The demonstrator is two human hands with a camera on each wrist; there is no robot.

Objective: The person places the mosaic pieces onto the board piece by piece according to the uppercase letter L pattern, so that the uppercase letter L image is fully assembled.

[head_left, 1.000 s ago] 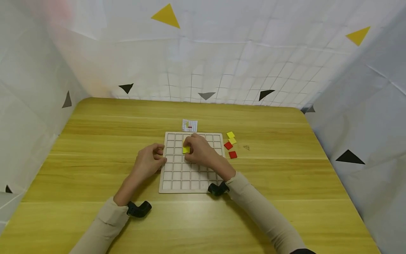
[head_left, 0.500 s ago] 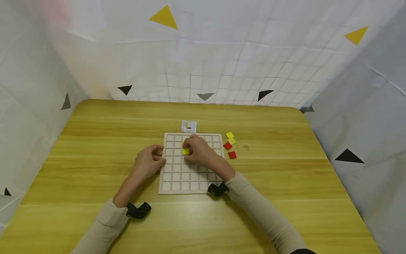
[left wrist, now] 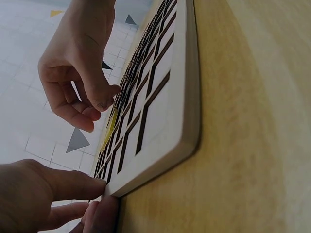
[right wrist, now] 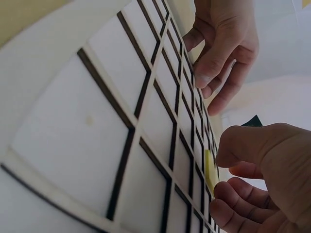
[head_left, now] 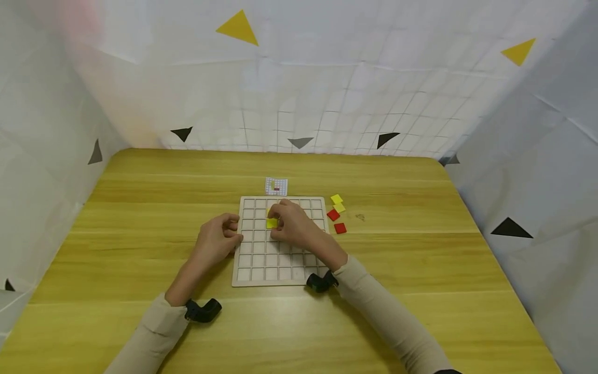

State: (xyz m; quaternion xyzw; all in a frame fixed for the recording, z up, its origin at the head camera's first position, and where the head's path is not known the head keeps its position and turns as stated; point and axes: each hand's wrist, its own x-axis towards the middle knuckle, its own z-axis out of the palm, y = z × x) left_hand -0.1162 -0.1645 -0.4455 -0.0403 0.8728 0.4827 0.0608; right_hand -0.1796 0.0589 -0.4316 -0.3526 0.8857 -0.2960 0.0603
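Yellow on the board, four tiles off it: looks partway

Pale square wooden board point(head_left: 259, 261) with dark grid lines lies mid-counter point(head_left: 140, 234), well inside all visible edges. Glossy yellow square tile point(head_left: 271, 224) is at the third column from the board's left edge, toward the far side. More yellow shows just beyond it, partly under fingers; count unclear.

Right hand point(head_left: 295, 223): fingers bent, tips right at the yellow. Can't tell if this grip pinches the tile or only presses on it. Left hand point(head_left: 216, 239): grip on the board's left edge, thumb and bent fingers pinching it, probably steadying.

Left over: two loose yellow square tiles point(head_left: 337, 199) and two flat red square tiles point(head_left: 334, 214), all on the counter just off the board's right edge, well apart from the counter's right edge. Small white printed grid card point(head_left: 276, 186) sits at the board's far edge, on the side toward the counter's far edge; it has a yellow patch and a red patch.

My read: yellow part begun, red likely outstanding. Right hand covers some cells, so no full count.
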